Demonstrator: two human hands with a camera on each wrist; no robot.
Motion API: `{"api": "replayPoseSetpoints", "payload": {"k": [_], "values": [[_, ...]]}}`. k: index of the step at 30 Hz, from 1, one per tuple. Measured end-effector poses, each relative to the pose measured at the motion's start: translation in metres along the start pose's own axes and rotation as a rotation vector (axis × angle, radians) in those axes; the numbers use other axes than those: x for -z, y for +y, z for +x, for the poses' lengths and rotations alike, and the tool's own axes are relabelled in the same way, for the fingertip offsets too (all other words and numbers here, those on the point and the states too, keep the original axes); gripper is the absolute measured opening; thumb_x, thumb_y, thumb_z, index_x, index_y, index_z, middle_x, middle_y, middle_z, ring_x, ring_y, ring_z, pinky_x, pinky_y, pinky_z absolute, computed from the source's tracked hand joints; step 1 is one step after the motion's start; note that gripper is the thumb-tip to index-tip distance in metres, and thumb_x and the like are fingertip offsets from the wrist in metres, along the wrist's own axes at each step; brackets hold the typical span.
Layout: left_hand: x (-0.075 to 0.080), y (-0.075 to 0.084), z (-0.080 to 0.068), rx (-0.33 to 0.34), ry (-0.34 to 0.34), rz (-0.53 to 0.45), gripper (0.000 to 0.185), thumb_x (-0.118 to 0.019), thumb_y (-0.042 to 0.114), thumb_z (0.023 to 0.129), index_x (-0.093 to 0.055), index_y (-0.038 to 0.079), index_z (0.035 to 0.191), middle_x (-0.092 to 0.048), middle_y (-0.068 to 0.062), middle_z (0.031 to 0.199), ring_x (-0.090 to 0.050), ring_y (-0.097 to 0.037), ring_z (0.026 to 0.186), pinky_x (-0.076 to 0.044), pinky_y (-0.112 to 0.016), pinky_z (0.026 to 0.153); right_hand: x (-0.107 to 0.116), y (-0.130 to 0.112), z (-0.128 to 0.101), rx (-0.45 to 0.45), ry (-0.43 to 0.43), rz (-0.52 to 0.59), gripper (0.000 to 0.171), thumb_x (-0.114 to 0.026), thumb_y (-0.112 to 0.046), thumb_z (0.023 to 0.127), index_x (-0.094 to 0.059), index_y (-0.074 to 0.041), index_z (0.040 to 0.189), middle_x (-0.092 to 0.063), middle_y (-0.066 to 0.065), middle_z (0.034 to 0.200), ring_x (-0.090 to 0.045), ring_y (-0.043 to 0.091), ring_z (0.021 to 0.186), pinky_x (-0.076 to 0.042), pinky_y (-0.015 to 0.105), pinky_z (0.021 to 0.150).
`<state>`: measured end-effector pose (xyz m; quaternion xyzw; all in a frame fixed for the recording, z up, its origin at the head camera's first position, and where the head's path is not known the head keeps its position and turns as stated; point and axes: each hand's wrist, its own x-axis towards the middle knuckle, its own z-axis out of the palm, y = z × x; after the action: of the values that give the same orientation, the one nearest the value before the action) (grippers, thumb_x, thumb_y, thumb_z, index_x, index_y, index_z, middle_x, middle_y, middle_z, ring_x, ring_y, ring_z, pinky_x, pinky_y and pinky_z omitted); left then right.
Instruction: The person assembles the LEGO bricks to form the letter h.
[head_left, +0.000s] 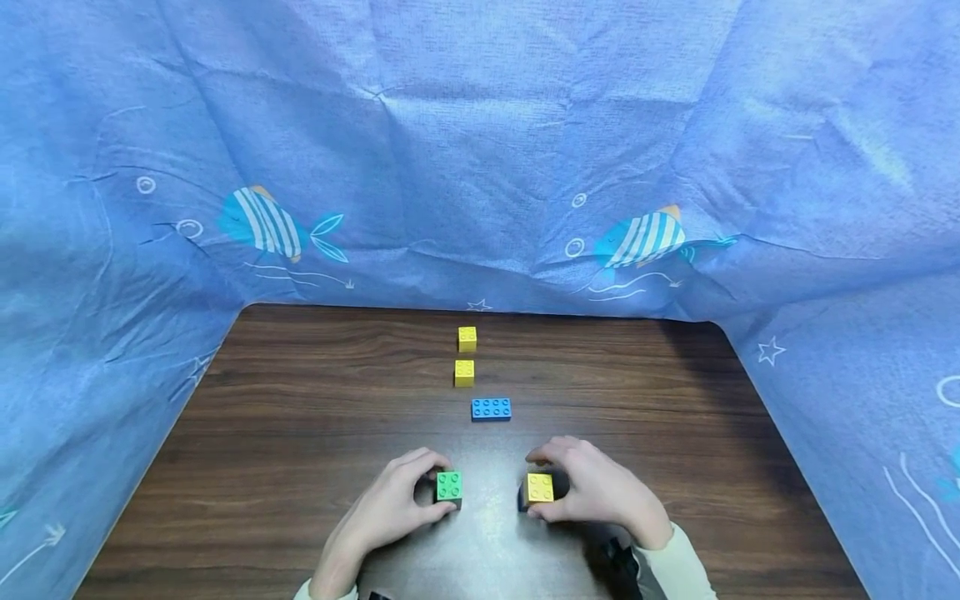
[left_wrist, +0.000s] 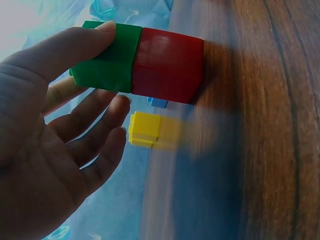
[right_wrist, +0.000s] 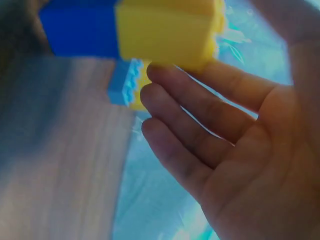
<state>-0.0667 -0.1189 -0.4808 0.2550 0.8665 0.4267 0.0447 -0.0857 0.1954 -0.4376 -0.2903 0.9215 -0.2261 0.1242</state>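
My left hand (head_left: 429,488) pinches a green brick (head_left: 448,485) between thumb and forefinger near the table's front. The left wrist view shows that green brick (left_wrist: 107,60) stacked on a red brick (left_wrist: 167,65) which rests on the wood, with my thumb lying on the green one. My right hand (head_left: 558,487) grips a yellow brick (head_left: 540,487) a little to the right. Seen from the right wrist, the yellow brick (right_wrist: 167,32) sits on a blue brick (right_wrist: 80,30), fingertips (right_wrist: 160,75) against it.
On the dark wooden table (head_left: 300,433), a loose blue brick (head_left: 491,408) lies just beyond my hands. Two small yellow bricks (head_left: 464,372) (head_left: 467,338) stand in a line behind it. Blue fish-patterned cloth (head_left: 480,167) walls the table at the back and both sides.
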Motion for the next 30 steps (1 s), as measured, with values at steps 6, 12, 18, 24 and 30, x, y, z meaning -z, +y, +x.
{"api": "replayPoseSetpoints", "payload": {"k": [6,12,18,24,30], "values": [[0.001,0.001,0.0,0.036,-0.023,-0.01,0.033,-0.086,0.021,0.082,-0.068,0.022,0.109,-0.062,0.014,0.099,-0.062,-0.013,0.089,-0.054,-0.033,0.08,0.031,-0.001,0.017,0.052,0.157,-0.044,0.063,-0.068,-0.059,0.091,-0.067,-0.008,0.127,-0.071,0.004,0.118,-0.066,0.02,0.11,-0.055,0.043,0.094],[0.001,0.0,0.0,0.06,-0.031,0.003,0.035,-0.086,0.021,0.081,-0.068,0.022,0.111,-0.063,0.015,0.102,-0.062,-0.008,0.092,-0.055,-0.033,0.083,0.051,0.0,0.052,0.044,0.181,-0.079,0.06,-0.076,-0.047,0.088,-0.064,-0.007,0.131,-0.069,0.006,0.123,-0.064,0.024,0.115,-0.053,0.045,0.097],[0.001,0.0,0.0,0.033,-0.025,0.009,0.034,-0.086,0.022,0.081,-0.068,0.022,0.11,-0.065,0.014,0.103,-0.06,-0.003,0.094,-0.055,-0.035,0.085,0.04,0.003,0.09,0.052,0.099,-0.176,0.063,-0.078,-0.045,0.086,-0.062,-0.007,0.134,-0.067,0.009,0.128,-0.063,0.028,0.118,-0.052,0.046,0.099],[0.001,0.002,-0.001,0.042,-0.031,0.006,0.034,-0.086,0.021,0.081,-0.068,0.022,0.11,-0.064,0.015,0.103,-0.06,-0.003,0.094,-0.055,-0.036,0.085,0.023,0.007,0.115,0.027,0.007,-0.267,0.061,-0.08,-0.043,0.085,-0.065,-0.008,0.132,-0.067,0.008,0.127,-0.063,0.03,0.115,-0.051,0.046,0.098],[0.002,0.003,0.001,0.07,-0.048,0.008,0.033,-0.085,0.024,0.082,-0.068,0.022,0.11,-0.064,0.014,0.104,-0.061,-0.004,0.095,-0.055,-0.037,0.086,0.007,0.013,0.127,0.017,-0.044,-0.298,0.056,-0.083,-0.039,0.082,-0.069,-0.008,0.127,-0.069,0.008,0.12,-0.064,0.029,0.108,-0.052,0.046,0.093]]}}
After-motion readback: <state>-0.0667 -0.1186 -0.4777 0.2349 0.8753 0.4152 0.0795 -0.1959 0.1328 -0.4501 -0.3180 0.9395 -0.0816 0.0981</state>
